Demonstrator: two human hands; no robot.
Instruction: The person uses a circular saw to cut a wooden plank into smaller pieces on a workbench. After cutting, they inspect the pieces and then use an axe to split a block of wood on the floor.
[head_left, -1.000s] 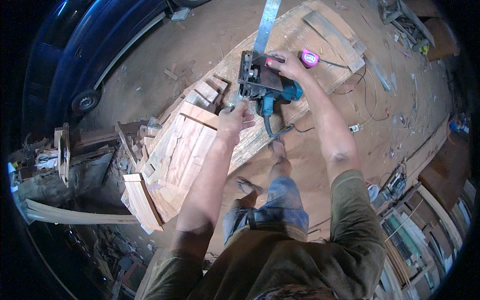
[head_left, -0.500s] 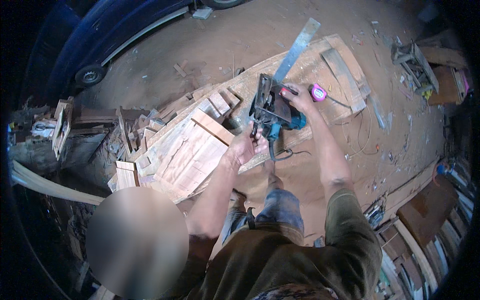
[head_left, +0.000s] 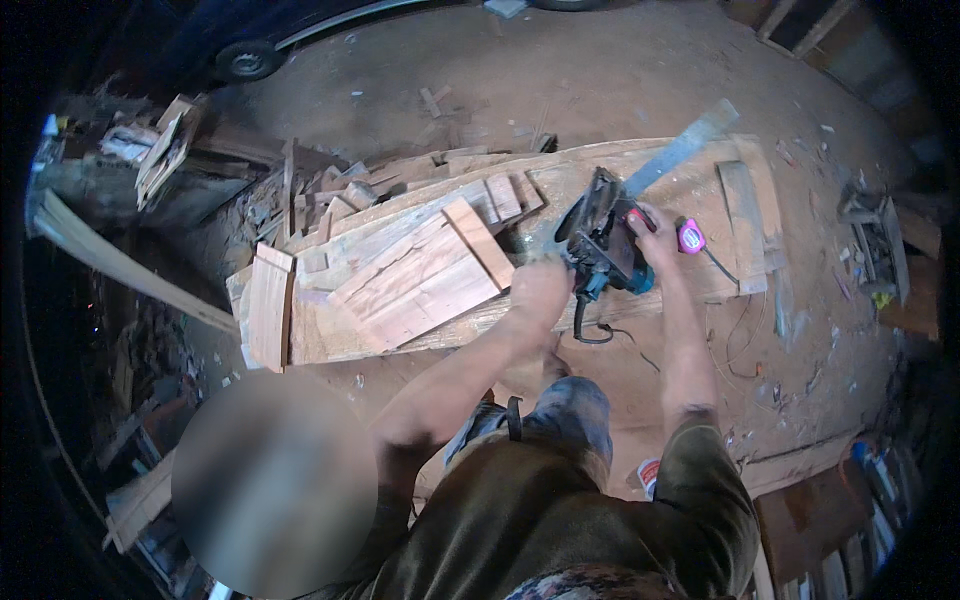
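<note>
A teal and black circular saw [head_left: 600, 235] is tilted on the low wooden work surface [head_left: 620, 296], its dark base plate facing up and toward me. My right hand [head_left: 655, 240] is closed at the saw's right side, with a small red part showing by its fingers. My left hand [head_left: 543, 292] reaches to the left side of the saw; motion blurs it and its fingers cannot be made out. A flat metal strip [head_left: 690, 145] extends beyond the saw toward the far right. The joined wooden panel [head_left: 415, 290] lies just left of my left hand.
A pink tape measure [head_left: 690, 236] sits right of my right hand. Small wood blocks [head_left: 505, 197] lie beyond the panel, and another slatted piece [head_left: 270, 305] is at the left end. A black cord [head_left: 595, 335] hangs near my legs. A dark vehicle's wheel [head_left: 248, 62] shows far left.
The view has shifted, so the bench appears lower and farther right. My left hand has turned and blurred at the saw's side. My right hand keeps its hold.
</note>
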